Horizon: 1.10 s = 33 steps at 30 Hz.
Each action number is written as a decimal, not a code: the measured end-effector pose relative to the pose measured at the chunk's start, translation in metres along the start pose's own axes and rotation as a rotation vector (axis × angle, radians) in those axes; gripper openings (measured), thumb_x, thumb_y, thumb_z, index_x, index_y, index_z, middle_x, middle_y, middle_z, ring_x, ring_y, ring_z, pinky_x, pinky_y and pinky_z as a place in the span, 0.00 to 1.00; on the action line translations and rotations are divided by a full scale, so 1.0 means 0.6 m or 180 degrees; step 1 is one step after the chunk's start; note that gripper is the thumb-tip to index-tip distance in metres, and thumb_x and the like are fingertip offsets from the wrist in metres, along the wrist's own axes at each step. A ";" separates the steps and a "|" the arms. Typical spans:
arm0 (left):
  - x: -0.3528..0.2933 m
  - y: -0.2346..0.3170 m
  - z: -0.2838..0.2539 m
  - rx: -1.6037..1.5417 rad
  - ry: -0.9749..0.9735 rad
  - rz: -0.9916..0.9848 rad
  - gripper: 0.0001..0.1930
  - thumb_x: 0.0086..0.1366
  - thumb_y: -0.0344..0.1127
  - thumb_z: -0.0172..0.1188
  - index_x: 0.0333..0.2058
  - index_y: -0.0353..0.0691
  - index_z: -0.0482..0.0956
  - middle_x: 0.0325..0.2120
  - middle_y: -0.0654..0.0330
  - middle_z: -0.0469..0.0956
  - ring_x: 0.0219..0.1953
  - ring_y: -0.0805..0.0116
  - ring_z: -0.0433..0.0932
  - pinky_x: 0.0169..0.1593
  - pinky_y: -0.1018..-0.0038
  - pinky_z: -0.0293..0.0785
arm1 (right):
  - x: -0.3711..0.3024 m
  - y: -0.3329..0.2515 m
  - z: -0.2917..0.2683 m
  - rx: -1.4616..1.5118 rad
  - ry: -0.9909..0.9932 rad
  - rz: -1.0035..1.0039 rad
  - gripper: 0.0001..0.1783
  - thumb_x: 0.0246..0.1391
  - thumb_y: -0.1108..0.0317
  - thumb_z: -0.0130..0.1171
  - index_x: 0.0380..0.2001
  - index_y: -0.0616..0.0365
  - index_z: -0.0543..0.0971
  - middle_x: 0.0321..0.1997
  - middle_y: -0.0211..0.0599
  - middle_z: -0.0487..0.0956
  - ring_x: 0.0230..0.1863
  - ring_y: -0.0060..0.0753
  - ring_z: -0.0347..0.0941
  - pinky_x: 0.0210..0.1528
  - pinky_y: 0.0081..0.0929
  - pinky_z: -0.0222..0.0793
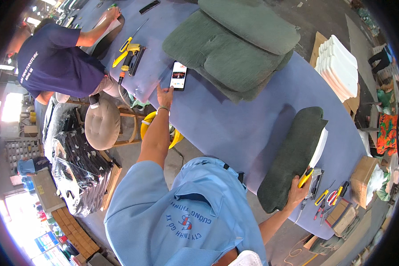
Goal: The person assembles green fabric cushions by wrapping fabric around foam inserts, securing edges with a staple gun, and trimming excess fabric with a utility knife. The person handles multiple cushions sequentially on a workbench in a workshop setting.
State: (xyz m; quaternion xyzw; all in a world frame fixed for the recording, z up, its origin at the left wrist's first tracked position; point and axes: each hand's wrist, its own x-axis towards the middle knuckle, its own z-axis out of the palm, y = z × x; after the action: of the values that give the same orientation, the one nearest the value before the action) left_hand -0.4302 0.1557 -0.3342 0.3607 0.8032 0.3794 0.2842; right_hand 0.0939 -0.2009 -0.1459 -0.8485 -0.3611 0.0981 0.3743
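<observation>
Left hand: stretched far forward over the bench, fingers spread flat, fingertips at the lower edge of a phone; the grip is open and closes on nothing.
Phone: lies flat on the blue bench covering with its screen lit, just beside the stack of green cushions.
Right hand: the grip is wrapped round the lower end of a dark green padded panel and also holds a yellow-handled utility knife; whether the blade is out I cannot tell.
Padded panel: lies along the near right part of the bench, its lower end at the bench edge, a white foam strip along its right side.
Loose tools: pliers and cutters lie just right of the right hand, near the bench edge.
Other person: a co-worker in a dark blue shirt works at the far left end of the bench, a yellow staple gun beside them.
Risk, attention: the reach is toward the phone while the knife hand stays out to the side; the blade could nick the fabric or a finger.
Risk, balance: the panel's end sits at the edge, so a tug or a loosened grip could tip it off the bench.
Risk, phone: a push from the fingertips could slide it against the cushions.
</observation>
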 end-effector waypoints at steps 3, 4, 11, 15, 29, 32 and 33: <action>0.015 -0.022 0.000 0.0249 0.0057 0.0144 0.52 0.55 0.47 0.76 0.74 0.43 0.56 0.44 0.57 0.82 0.41 0.58 0.82 0.48 0.61 0.79 | 0.007 -0.002 -0.009 0.0042 -0.0181 0.0157 0.32 0.52 0.77 0.59 0.63 0.62 0.74 0.61 0.48 0.79 0.59 0.44 0.75 0.64 0.34 0.66; 0.012 -0.020 0.004 0.0302 0.0048 0.0111 0.53 0.54 0.47 0.76 0.74 0.42 0.56 0.45 0.57 0.81 0.43 0.57 0.81 0.49 0.61 0.78 | 0.007 0.001 -0.010 0.0032 -0.0180 0.0186 0.32 0.52 0.77 0.59 0.63 0.62 0.74 0.61 0.48 0.79 0.59 0.44 0.75 0.64 0.34 0.66; 0.054 -0.078 0.008 0.0548 0.0278 0.0539 0.55 0.53 0.44 0.78 0.74 0.38 0.55 0.44 0.55 0.79 0.39 0.64 0.80 0.46 0.68 0.77 | 0.007 0.013 -0.010 0.0038 -0.0214 0.0257 0.33 0.52 0.77 0.58 0.64 0.61 0.74 0.63 0.47 0.79 0.60 0.45 0.75 0.65 0.34 0.65; 0.040 -0.041 0.001 0.0355 -0.0220 0.0142 0.52 0.56 0.51 0.74 0.73 0.37 0.57 0.47 0.52 0.78 0.45 0.59 0.79 0.51 0.65 0.75 | 0.004 0.018 -0.004 0.0025 -0.0082 0.0158 0.34 0.51 0.77 0.58 0.65 0.60 0.73 0.64 0.46 0.78 0.62 0.44 0.74 0.66 0.34 0.64; 0.012 0.146 0.092 0.2155 -0.0124 0.0619 0.59 0.53 0.62 0.73 0.74 0.39 0.51 0.66 0.51 0.66 0.68 0.48 0.64 0.68 0.50 0.62 | 0.003 -0.017 -0.011 -0.0385 -0.0202 0.0261 0.36 0.53 0.72 0.67 0.66 0.59 0.72 0.65 0.47 0.77 0.64 0.45 0.73 0.67 0.37 0.64; 0.011 0.159 0.100 0.2149 -0.0108 0.0522 0.58 0.54 0.58 0.74 0.74 0.40 0.51 0.66 0.52 0.66 0.67 0.48 0.64 0.68 0.50 0.61 | 0.001 -0.027 -0.005 -0.0463 -0.0173 0.0237 0.38 0.51 0.69 0.72 0.66 0.60 0.72 0.64 0.47 0.78 0.63 0.47 0.73 0.67 0.38 0.64; 0.018 0.156 0.100 0.2099 -0.0104 0.0507 0.57 0.54 0.57 0.74 0.74 0.40 0.51 0.66 0.52 0.66 0.67 0.48 0.64 0.68 0.50 0.60 | 0.001 -0.028 -0.003 -0.0470 -0.0165 0.0252 0.38 0.51 0.68 0.73 0.66 0.60 0.72 0.64 0.47 0.78 0.63 0.47 0.73 0.67 0.38 0.64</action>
State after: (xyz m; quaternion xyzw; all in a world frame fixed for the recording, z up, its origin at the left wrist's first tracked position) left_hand -0.3585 0.2310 -0.2931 0.5008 0.8473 0.1143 0.1346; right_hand 0.0861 -0.1936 -0.1328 -0.8846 -0.3430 0.1079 0.2971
